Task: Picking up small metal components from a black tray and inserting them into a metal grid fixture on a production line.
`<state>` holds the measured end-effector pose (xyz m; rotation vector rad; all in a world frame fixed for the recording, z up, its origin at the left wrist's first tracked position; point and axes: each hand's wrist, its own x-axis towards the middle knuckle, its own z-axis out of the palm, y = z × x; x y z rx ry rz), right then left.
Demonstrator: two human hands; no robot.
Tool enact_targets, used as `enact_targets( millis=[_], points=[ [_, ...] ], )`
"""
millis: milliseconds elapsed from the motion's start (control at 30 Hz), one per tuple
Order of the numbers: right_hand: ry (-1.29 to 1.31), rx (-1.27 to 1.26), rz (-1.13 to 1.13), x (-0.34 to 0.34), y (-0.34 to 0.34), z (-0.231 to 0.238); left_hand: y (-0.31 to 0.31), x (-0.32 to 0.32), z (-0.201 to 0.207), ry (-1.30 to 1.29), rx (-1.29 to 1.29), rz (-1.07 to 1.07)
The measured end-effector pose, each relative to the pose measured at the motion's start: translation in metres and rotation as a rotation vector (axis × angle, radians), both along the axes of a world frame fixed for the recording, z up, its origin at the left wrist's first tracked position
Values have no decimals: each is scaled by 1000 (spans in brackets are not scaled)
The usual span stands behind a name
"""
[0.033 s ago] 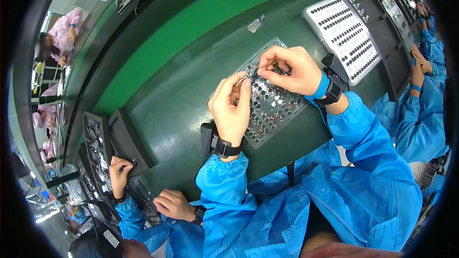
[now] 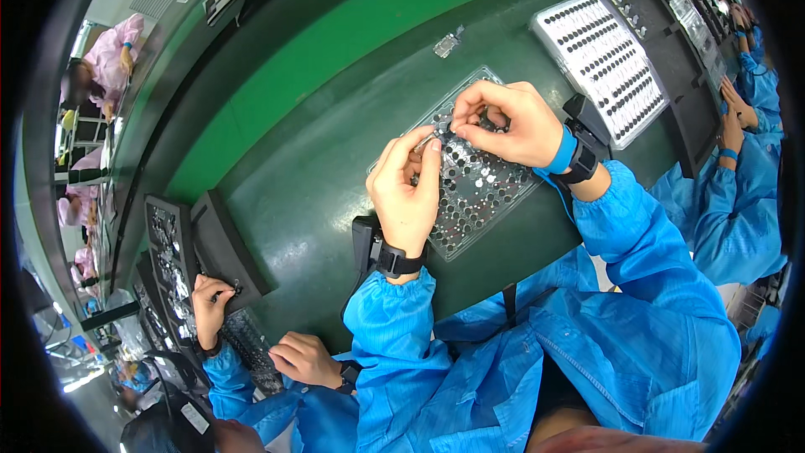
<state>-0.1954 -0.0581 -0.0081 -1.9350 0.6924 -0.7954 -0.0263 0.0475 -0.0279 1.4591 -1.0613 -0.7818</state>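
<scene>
My left hand (image 2: pixel 404 193) and my right hand (image 2: pixel 511 127) meet over the upper part of a clear plastic tray (image 2: pixel 490 223). Small black round parts and silvery bits fill that tray. Between the left thumb and forefinger is a small silvery and black part (image 2: pixel 438 132), too small to name. The right thumb and forefinger pinch at its right end, where the fingertips cover what they grip. Each wrist wears a black strap with a box on it, and the right one also has a blue band.
Right of my hands lies a white tray (image 2: pixel 573 75) with rows of black round parts. A small silvery piece (image 2: pixel 448 44) lies beyond the clear tray. At left, a co-worker's hands (image 2: pixel 303 359) work beside black trays (image 2: pixel 226 239). Another co-worker's hands (image 2: pixel 731 126) are at far right.
</scene>
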Motion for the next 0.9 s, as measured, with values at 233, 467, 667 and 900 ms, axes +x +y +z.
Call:
enact_targets(
  millis=[233, 467, 667, 900],
  points=[
    [-62, 131, 62, 5, -3, -7, 0, 1, 2, -107, -10, -69],
    [-44, 151, 78, 1, -6, -17, 2, -4, -11, 55, 66, -80],
    [40, 263, 114, -4, -8, -15, 3, -6, -15, 66, 68, -92],
    [-93, 411, 135, -1, -13, -27, -1, -4, -13, 72, 66, -99]
  ],
)
